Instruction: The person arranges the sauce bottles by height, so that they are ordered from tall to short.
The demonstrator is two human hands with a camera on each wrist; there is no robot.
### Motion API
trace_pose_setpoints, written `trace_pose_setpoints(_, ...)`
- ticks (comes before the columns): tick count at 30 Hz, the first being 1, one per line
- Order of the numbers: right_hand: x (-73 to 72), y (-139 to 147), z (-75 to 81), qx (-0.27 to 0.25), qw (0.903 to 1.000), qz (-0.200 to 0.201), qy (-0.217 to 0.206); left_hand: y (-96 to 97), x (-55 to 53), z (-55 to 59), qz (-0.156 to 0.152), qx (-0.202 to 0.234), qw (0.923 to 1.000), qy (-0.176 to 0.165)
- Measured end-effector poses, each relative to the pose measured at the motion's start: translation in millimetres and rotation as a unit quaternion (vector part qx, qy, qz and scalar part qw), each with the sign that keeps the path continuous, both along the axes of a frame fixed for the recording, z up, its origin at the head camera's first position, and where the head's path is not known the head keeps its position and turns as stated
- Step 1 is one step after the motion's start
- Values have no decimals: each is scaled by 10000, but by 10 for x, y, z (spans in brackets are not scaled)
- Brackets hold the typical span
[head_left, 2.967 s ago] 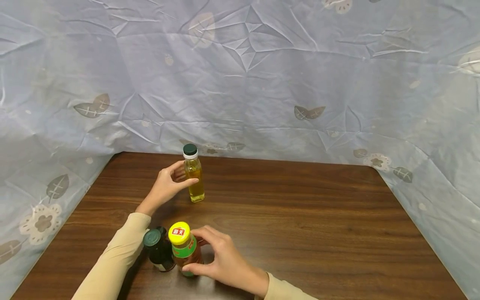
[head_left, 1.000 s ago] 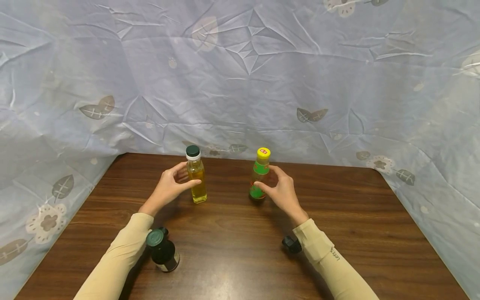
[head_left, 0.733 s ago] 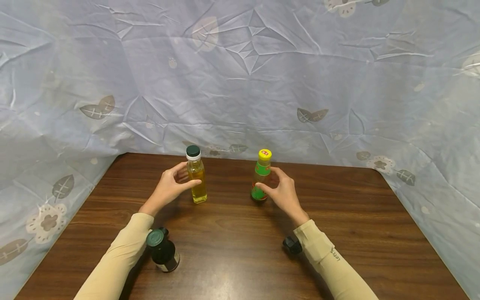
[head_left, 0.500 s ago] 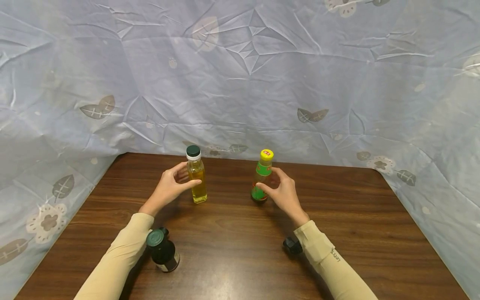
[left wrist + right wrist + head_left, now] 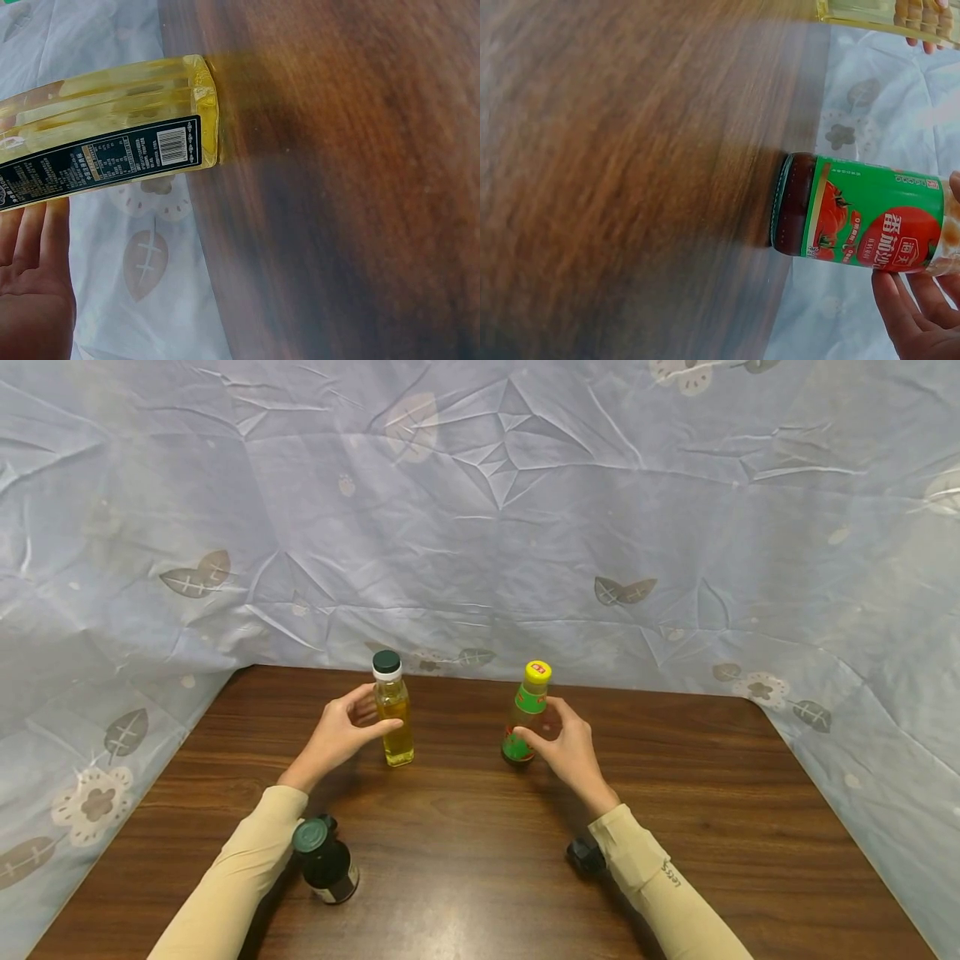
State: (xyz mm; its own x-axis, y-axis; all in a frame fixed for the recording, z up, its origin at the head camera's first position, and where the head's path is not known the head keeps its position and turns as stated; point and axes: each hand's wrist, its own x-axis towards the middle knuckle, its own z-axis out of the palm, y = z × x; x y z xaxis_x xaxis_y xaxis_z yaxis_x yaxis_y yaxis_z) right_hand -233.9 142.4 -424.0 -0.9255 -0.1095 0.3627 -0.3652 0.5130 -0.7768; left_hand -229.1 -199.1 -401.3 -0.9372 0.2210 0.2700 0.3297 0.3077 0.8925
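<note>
My left hand grips a clear bottle of yellow cooking oil with a dark green cap, upright at the back left of the table. In the left wrist view the oil bottle shows a dark label with a barcode, its base close to the wood. To the right, my right hand holds a yellow-capped tomato sauce bottle between thumb and fingers, its cap leaning slightly right. Pictured tomatoes and a green label mark the sauce bottle in the right wrist view, its base close to the tabletop.
A dark bottle with a green cap stands near the front left, right beside my left sleeve. A black wrist camera sits under my right cuff. Behind the brown wooden table hangs a patterned grey-blue cloth.
My right hand has carried the sauce bottle from beside the dark bottle to the back, right of the oil. Over the last second its cap has tipped slightly rightward. The left hand stays put.
</note>
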Motion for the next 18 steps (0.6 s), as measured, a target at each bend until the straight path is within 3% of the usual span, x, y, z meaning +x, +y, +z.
trace_pose_setpoints(6,2,-4,14,23,10000,-58,-40,-58,-121,-191,56,26,10000,69)
trace_pose_setpoints(11,5,-3,9,139,9999,-66,-44,-73,-145,-241,37,82,9998,176)
trace_pose_setpoints(13,11,0,6,140,9999,-49,-65,-72,-142,-235,40,75,9999,149)
trace_pose_setpoints(18,60,17,15,6,9999,59,-139,-9,-7,-7,8,7,10000,-13)
